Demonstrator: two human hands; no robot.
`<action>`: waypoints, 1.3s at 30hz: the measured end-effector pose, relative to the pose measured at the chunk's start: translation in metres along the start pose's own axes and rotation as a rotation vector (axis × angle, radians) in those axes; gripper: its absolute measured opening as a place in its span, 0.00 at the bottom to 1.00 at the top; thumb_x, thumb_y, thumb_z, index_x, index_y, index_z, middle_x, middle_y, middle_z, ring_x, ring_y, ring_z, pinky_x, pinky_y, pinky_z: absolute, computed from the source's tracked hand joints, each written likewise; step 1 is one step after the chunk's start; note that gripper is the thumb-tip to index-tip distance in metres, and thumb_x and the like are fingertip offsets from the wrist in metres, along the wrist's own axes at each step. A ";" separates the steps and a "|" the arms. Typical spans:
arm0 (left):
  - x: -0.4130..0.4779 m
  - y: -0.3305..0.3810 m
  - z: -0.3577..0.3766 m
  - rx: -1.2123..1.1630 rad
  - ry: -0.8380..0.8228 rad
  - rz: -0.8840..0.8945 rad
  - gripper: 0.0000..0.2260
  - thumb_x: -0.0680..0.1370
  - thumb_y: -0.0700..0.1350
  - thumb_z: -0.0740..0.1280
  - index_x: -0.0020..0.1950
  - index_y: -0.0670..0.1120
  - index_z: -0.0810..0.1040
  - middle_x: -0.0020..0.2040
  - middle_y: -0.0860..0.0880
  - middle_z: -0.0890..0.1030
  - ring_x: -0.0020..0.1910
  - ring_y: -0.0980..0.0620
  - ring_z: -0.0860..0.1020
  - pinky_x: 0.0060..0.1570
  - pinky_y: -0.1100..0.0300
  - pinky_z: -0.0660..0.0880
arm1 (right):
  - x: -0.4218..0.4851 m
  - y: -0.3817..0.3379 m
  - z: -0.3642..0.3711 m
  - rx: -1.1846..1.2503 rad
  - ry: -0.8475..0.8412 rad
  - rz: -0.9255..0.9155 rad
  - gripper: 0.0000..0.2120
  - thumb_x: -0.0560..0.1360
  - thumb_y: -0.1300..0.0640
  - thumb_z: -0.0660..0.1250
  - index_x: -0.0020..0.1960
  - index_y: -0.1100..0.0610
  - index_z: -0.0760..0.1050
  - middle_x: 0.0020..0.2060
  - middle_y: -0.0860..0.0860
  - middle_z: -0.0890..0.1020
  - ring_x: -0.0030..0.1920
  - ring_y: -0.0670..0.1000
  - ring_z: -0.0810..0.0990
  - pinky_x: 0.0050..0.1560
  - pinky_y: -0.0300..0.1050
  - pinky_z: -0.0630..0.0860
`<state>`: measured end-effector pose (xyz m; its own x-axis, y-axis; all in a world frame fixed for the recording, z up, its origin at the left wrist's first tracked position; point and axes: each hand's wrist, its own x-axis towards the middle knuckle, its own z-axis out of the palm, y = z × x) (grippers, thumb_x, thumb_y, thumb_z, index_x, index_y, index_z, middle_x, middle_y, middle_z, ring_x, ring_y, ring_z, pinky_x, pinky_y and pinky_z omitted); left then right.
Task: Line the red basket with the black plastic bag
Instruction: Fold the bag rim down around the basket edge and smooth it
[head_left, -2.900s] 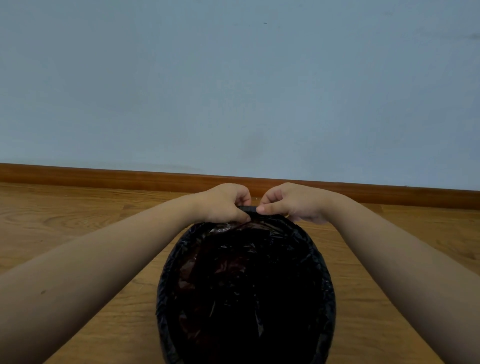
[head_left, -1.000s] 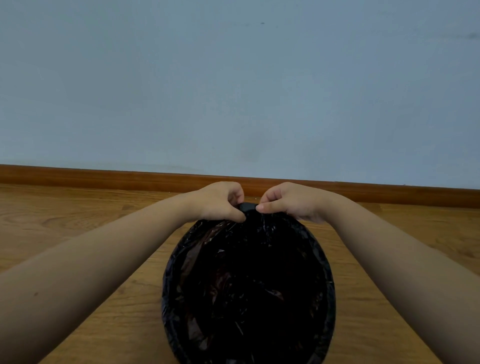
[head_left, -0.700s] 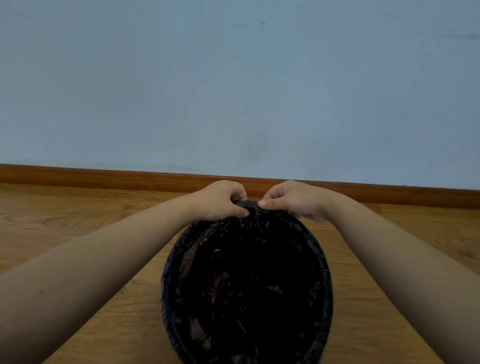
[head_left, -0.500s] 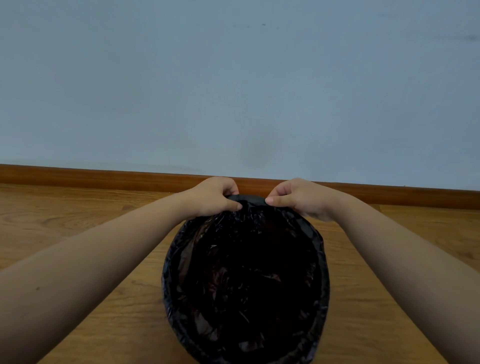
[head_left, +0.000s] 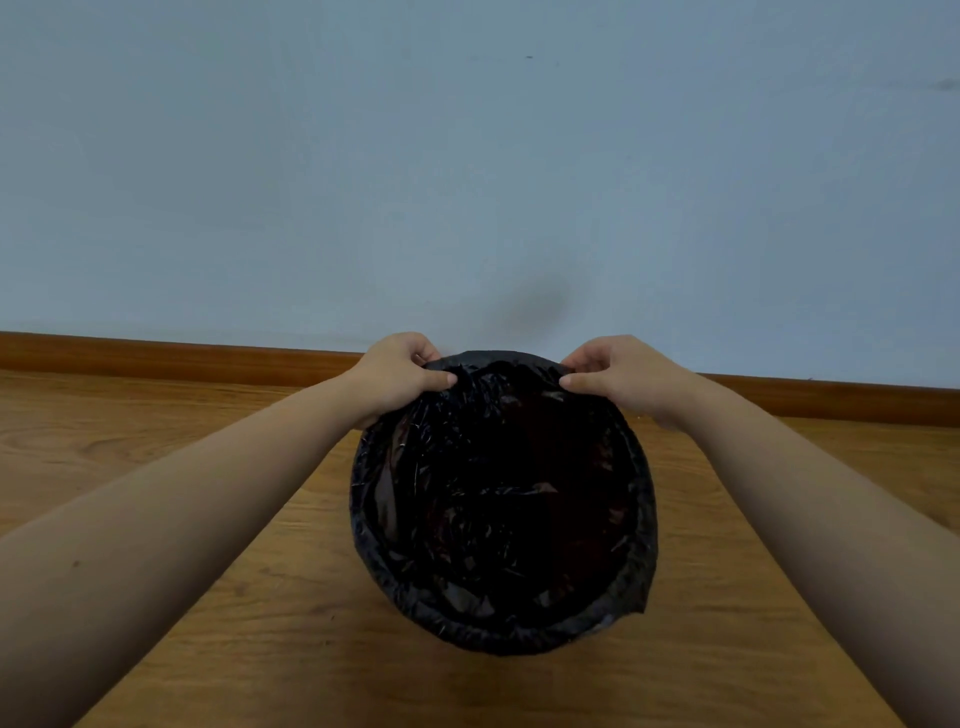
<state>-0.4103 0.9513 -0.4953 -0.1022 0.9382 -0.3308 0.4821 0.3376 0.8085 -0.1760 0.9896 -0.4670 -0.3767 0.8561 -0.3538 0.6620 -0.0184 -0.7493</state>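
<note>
The black plastic bag (head_left: 498, 519) fills a round basket on the wooden floor and is folded over its whole rim, so the red of the basket is hidden except for faint dark red tints showing through the plastic inside. My left hand (head_left: 400, 376) pinches the bag's edge at the far left of the rim. My right hand (head_left: 613, 376) pinches the same edge at the far right of the rim. The two hands are about a hand's width apart.
The basket stands on a wooden floor (head_left: 260, 623) close to a brown skirting board (head_left: 156, 353) under a pale blue wall (head_left: 467, 182). Bare floor lies left, right and in front of the basket.
My hands, which were pinching the far rim almost together, have moved apart along it. The basket now sits farther from me, with its near rim fully in view.
</note>
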 end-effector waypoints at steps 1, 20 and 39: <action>0.001 -0.001 0.000 -0.005 0.007 0.000 0.11 0.71 0.40 0.70 0.34 0.46 0.70 0.32 0.48 0.71 0.34 0.49 0.69 0.33 0.58 0.63 | 0.000 0.001 0.002 0.041 0.005 0.018 0.07 0.74 0.60 0.66 0.50 0.60 0.78 0.48 0.55 0.80 0.48 0.52 0.77 0.47 0.43 0.72; 0.011 -0.003 0.003 -0.201 0.307 -0.095 0.10 0.71 0.43 0.70 0.38 0.44 0.70 0.38 0.45 0.74 0.42 0.44 0.74 0.44 0.51 0.73 | 0.011 0.021 -0.005 0.073 0.294 0.011 0.16 0.73 0.64 0.64 0.60 0.56 0.73 0.51 0.53 0.77 0.46 0.51 0.76 0.46 0.44 0.72; -0.012 0.030 0.016 0.624 0.511 0.416 0.18 0.75 0.46 0.62 0.63 0.41 0.69 0.62 0.40 0.70 0.62 0.41 0.67 0.60 0.49 0.66 | 0.007 0.000 0.010 -0.365 0.616 -0.256 0.16 0.75 0.61 0.59 0.62 0.61 0.70 0.59 0.57 0.74 0.59 0.56 0.71 0.58 0.49 0.68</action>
<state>-0.3810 0.9490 -0.4753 -0.1160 0.9450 0.3058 0.9349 0.0000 0.3548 -0.1851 0.9909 -0.4747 -0.1880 0.9463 0.2629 0.8157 0.2995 -0.4949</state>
